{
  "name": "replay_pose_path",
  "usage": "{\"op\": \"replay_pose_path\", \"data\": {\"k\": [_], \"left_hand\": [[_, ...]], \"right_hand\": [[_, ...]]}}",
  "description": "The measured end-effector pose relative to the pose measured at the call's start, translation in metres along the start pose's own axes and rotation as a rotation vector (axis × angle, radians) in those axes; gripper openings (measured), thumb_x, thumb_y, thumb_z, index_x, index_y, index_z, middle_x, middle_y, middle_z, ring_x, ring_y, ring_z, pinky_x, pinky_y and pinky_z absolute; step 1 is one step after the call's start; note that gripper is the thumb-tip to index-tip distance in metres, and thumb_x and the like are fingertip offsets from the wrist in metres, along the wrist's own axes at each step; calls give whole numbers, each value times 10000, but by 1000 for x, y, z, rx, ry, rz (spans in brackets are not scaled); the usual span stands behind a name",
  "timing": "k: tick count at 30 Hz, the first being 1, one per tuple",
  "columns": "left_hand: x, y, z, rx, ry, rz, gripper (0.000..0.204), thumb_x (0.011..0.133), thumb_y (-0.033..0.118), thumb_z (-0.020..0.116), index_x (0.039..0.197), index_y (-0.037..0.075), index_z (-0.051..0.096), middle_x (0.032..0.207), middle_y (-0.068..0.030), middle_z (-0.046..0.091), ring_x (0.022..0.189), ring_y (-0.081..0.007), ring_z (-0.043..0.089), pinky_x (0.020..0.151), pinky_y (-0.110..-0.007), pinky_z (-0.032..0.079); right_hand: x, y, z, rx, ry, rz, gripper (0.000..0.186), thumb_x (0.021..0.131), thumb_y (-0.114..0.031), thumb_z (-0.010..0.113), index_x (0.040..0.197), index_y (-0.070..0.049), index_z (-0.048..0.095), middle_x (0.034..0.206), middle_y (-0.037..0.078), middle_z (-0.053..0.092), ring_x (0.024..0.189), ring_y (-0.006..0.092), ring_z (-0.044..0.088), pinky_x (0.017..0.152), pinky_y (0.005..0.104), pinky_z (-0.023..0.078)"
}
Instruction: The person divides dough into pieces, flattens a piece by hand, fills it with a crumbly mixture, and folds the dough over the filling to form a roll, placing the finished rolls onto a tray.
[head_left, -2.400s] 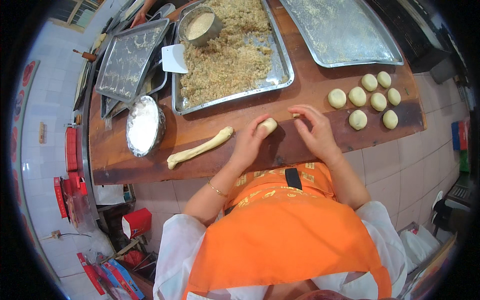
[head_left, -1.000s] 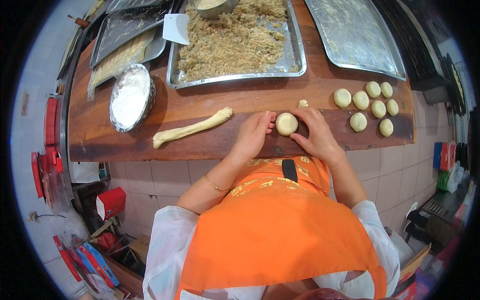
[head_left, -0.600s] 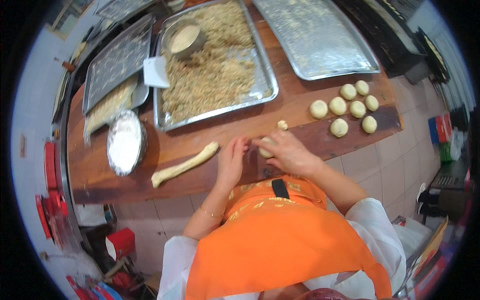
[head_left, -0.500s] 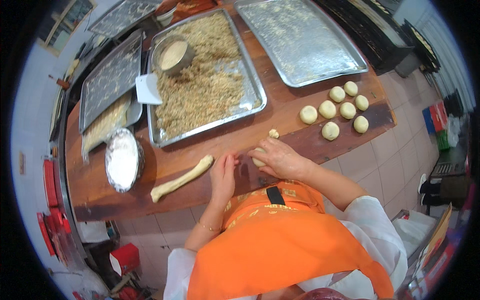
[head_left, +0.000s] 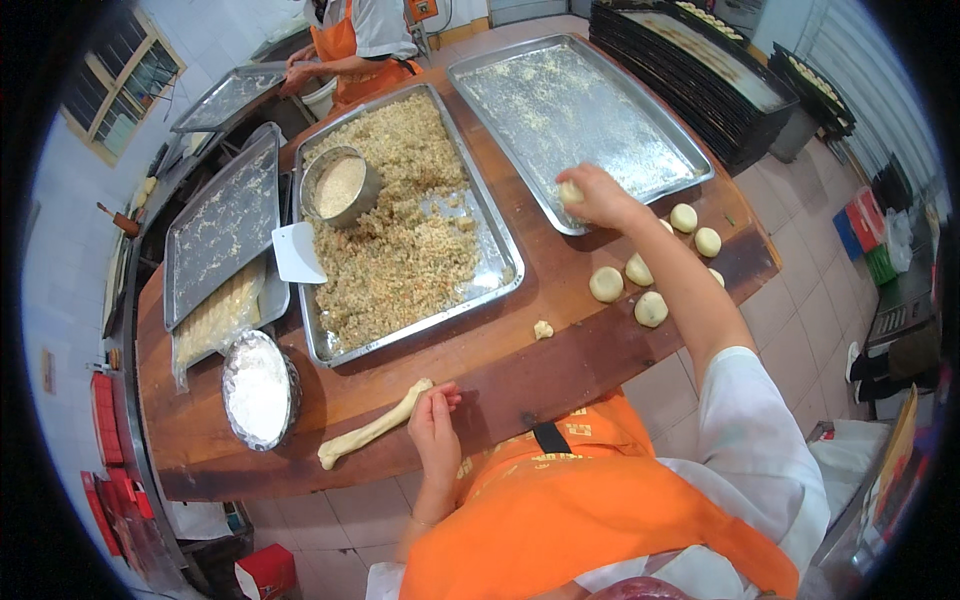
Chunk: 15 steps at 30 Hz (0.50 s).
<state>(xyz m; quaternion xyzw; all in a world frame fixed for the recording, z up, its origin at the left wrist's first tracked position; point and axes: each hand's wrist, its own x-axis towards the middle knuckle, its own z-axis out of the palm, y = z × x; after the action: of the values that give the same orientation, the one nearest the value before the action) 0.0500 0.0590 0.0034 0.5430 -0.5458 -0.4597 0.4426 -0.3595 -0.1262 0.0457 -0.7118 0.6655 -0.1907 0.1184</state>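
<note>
My right hand reaches out to the near right part of a floured metal tray, its fingers closed round a pale dough ball. I cannot tell whether the ball touches the tray. Under and beside that forearm, several round dough balls sit on the wooden table, some partly hidden. My left hand is near the table's front edge, fingers loosely bent and apart, with nothing visible in them. It is right beside the far end of a dough rope. A small dough scrap lies between the hands.
A large tray of crumbly filling holds a metal bowl and a white scraper. Left of it are a bowl of flour and stacked trays. Across the table, a person in an orange apron handles another tray.
My right hand has moved away from my front with the dough ball, up and right to the floured tray. My left hand stays near the dough rope. The view has tilted up.
</note>
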Motion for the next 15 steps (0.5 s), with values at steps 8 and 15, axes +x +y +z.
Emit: {"op": "replay_pose_path", "data": {"k": [8, 15], "left_hand": [[-4, 2, -6, -37, 33, 17, 274, 1066, 135, 453, 1048, -29, 672, 974, -68, 695, 856, -126, 640, 783, -274, 519], [5, 8, 18, -82, -81, 9, 262, 1060, 116, 457, 1039, -31, 673, 946, -71, 692, 844, -122, 635, 774, -264, 514]], "right_hand": [[-59, -41, -28, 327, 175, 138, 456, 833, -136, 717, 1274, -88, 613, 1236, 168, 606, 1182, 345, 563, 1041, 422, 451], [-146, -40, 14, -162, -3, -273, 442, 822, -79, 715, 1250, -63, 607, 1217, 148, 593, 1161, 337, 547, 1011, 433, 459]]}}
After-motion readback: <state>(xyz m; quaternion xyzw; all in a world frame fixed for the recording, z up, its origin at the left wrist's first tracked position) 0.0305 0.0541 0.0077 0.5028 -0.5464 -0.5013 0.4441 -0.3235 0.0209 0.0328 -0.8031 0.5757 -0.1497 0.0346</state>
